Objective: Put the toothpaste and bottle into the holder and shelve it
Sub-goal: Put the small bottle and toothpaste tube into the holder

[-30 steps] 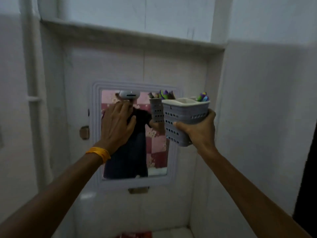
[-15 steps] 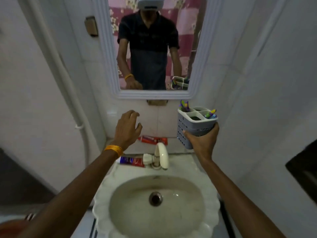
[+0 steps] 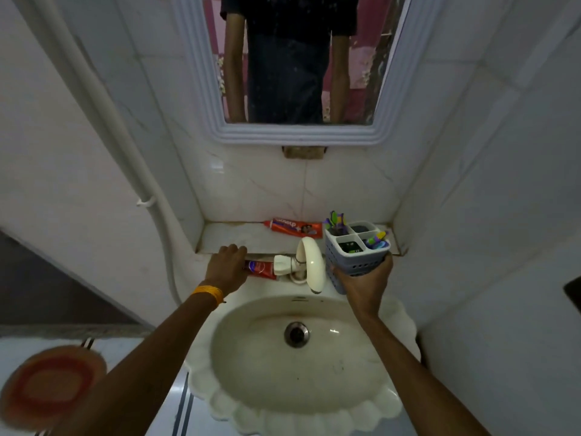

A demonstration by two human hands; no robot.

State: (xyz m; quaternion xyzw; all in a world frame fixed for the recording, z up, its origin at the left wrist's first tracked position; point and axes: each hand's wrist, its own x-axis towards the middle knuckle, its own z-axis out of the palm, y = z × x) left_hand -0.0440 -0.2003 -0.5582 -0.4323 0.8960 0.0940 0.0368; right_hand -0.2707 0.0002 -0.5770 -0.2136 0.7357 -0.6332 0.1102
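Note:
My right hand [image 3: 366, 287] grips a grey perforated holder [image 3: 352, 265] from below, upright, just right of the tap. Its four compartments hold toothbrushes [image 3: 375, 242] and some dark items I cannot make out. A red toothpaste tube [image 3: 262, 269] lies on the sink's back rim, left of the tap. My left hand [image 3: 228, 269] lies over its left end; whether the fingers close around it is hidden. A second red toothpaste tube [image 3: 295, 228] rests on the marble ledge [image 3: 239, 239] against the wall. No bottle is identifiable.
A cream tap [image 3: 309, 262] arches over the scalloped white sink [image 3: 393, 404] between my hands. A framed mirror [image 3: 298, 133] hangs above the ledge. A white pipe [image 3: 94, 89] runs down the left wall. A round red-orange object [image 3: 47, 388] sits low left.
The view tilted further down. My left hand dropped from mid-air onto the tube by the tap. My right hand lowered the holder beside the tap.

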